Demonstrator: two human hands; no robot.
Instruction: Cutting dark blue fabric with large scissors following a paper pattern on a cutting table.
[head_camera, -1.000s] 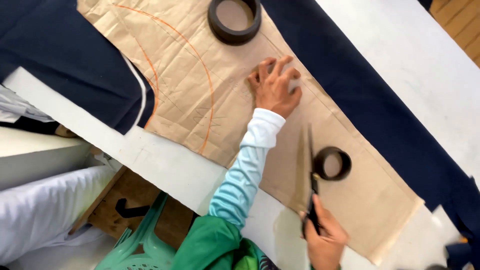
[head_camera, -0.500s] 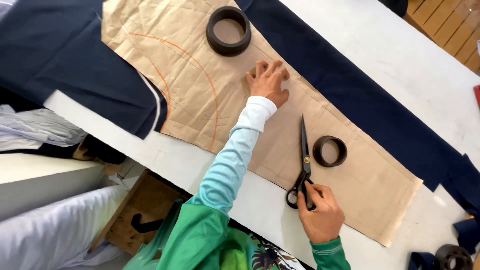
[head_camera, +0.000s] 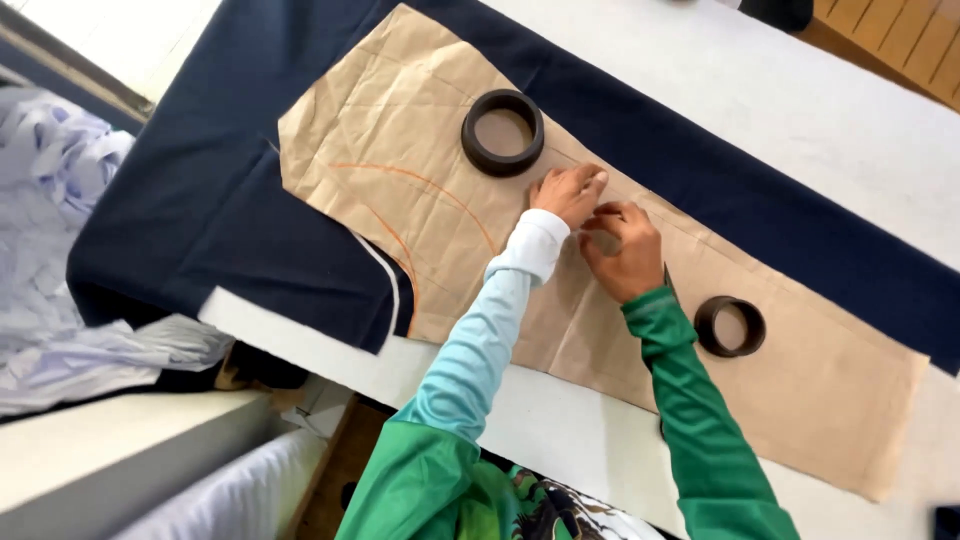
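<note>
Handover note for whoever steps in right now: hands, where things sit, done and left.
Left hand: flat on the brown paper pattern, open.
Right hand: beside it on the pattern, fingers curled; whether it holds anything can't be seen.
Pattern lies on the navy fabric on the white table, weighted by a large black ring and a small black ring.
Done: pattern laid, weighted.
Left: fabric around the pattern looks uncut.

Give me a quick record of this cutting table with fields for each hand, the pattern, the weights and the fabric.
left hand: flat on the paper pattern
right hand: on the pattern beside the left; whether it holds anything cannot be told
paper pattern: brown, creased, orange curved lines, lying on the fabric
ring weights: large one and small one, both on the pattern
navy fabric: spread on the white table
</note>
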